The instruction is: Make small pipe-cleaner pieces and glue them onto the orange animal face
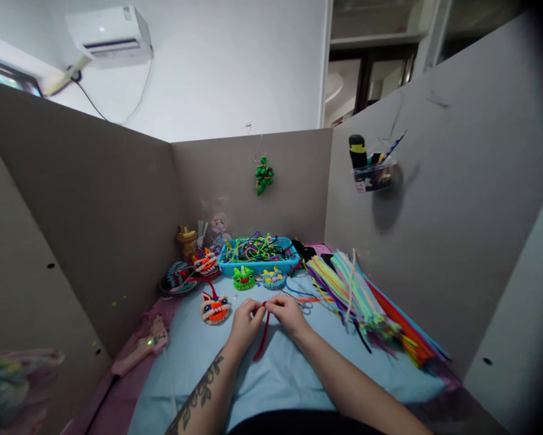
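Observation:
A dark red pipe cleaner (263,341) is pinched between my two hands, its long tail hanging toward me over the blue cloth. My left hand (247,320) grips it from the left, thumb and forefinger pressed together. Close beside it, my right hand (288,313) pinches the same upper end, where a small bend shows between the fingertips. Just left of my hands lies an orange and white lion-head figure (216,309) with a red strand at its top. Beyond my fingers sit a green figure (243,278) and a blue and yellow figure (274,278).
A blue basket (260,267) of tangled pipe cleaners stands at the back. Bundles of coloured pipe cleaners (355,296) lie at right, near scissors (306,306). A pink glue gun (142,349) rests at left. Grey panels (253,205) enclose the table on three sides.

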`<state>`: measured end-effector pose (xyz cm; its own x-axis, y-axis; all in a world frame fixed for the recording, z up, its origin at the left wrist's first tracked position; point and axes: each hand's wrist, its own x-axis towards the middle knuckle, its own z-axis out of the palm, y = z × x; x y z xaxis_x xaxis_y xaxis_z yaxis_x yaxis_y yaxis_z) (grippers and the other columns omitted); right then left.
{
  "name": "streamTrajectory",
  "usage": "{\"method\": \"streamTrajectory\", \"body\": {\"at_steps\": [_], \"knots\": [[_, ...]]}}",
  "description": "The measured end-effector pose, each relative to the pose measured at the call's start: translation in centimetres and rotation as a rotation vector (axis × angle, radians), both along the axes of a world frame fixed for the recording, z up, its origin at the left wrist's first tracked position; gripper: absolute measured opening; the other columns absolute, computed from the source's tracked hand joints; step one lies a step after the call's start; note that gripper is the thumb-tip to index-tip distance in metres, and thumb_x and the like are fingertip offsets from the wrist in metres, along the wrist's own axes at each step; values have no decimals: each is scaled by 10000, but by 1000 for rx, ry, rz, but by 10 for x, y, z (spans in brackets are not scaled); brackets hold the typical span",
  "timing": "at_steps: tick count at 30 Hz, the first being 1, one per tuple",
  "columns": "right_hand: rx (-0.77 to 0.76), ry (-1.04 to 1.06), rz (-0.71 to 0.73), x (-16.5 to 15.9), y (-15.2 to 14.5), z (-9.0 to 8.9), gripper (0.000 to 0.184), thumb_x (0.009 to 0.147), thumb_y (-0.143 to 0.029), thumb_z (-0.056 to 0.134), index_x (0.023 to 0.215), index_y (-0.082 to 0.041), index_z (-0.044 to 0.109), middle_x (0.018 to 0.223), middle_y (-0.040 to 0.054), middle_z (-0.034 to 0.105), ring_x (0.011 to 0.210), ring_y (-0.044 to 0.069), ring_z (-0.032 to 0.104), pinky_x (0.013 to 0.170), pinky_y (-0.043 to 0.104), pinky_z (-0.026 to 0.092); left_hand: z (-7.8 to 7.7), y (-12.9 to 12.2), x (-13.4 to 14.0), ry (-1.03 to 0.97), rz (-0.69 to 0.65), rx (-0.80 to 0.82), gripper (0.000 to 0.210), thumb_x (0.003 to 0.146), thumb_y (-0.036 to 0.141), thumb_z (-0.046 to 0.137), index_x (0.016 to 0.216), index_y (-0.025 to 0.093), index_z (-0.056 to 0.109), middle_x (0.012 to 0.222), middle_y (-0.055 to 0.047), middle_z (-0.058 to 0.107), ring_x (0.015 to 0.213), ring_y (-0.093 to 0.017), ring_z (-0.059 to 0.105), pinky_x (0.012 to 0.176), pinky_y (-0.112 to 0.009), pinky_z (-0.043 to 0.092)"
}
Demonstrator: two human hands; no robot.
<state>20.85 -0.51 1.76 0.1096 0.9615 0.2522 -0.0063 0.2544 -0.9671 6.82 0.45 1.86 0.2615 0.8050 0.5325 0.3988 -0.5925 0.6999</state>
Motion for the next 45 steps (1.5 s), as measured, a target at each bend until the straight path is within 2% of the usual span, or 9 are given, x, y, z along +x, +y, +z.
{"method": "streamTrajectory", "body": {"at_steps": [6,12,16,22,28,34,38,41,45], "knots": [[0,133,-34,1,6,-6,171,654,-304,616,605,-142,591,432,-60,420,397,70,327,406,205,230,-3,4,3,-136,-65,-198,228,750,340,549,783,141,654,763,-63,669,720,-174,601,674,-288,460],[19,217,-53,-1,12,-14,188,670,-330,605,671,-144,582,503,-49,466,424,73,356,418,203,266,-8,2,11,-308,-242,-517,345,656,331,658,908,118,560,608,-38,650,460,-110,544,436,-200,369],[23,157,-77,1,11,-15,192,684,-336,588,648,-149,562,475,-61,426,426,74,337,424,203,251,-9,5,8,-286,-157,-474,260,650,273,644,851,121,580,578,-13,638,478,-111,552,460,-198,381],[83,-49,-119,6,10,-12,198,681,-321,571,594,-144,569,507,-34,469,501,97,387,482,212,298,-17,14,-2,-166,-67,-322,245,706,286,576,894,139,634,603,-25,653,562,-153,602,540,-236,433],[45,-56,-119,4,10,-13,191,675,-322,570,597,-148,579,494,-32,474,492,101,393,460,210,296,-19,14,-3,-105,-4,-233,229,739,331,538,791,148,665,632,-41,655,577,-156,590,561,-245,425],[-37,-28,4,11,11,-15,229,695,-350,579,693,-131,644,478,-35,482,445,88,395,439,208,301,-6,10,-3,-187,-42,-376,220,701,327,558,666,124,634,579,-40,632,524,-142,551,520,-237,404],[63,-94,-17,23,13,-14,272,696,-338,604,867,-139,675,693,33,629,599,135,525,538,239,399,-2,10,-3,-252,-91,-454,206,671,323,583,638,124,624,548,-23,614,502,-125,525,510,-226,381],[132,-165,18,26,12,-13,254,696,-312,618,880,-146,675,765,46,648,668,149,555,617,265,430,-3,10,-4,-258,-111,-462,207,660,327,596,635,124,626,540,-18,608,499,-121,514,507,-223,363],[198,-269,37,24,7,-10,242,705,-260,619,927,-178,667,814,40,648,712,154,569,633,265,435,-1,9,-5,-298,-131,-524,206,647,332,610,645,126,621,553,-18,614,492,-110,492,503,-219,343]]}}
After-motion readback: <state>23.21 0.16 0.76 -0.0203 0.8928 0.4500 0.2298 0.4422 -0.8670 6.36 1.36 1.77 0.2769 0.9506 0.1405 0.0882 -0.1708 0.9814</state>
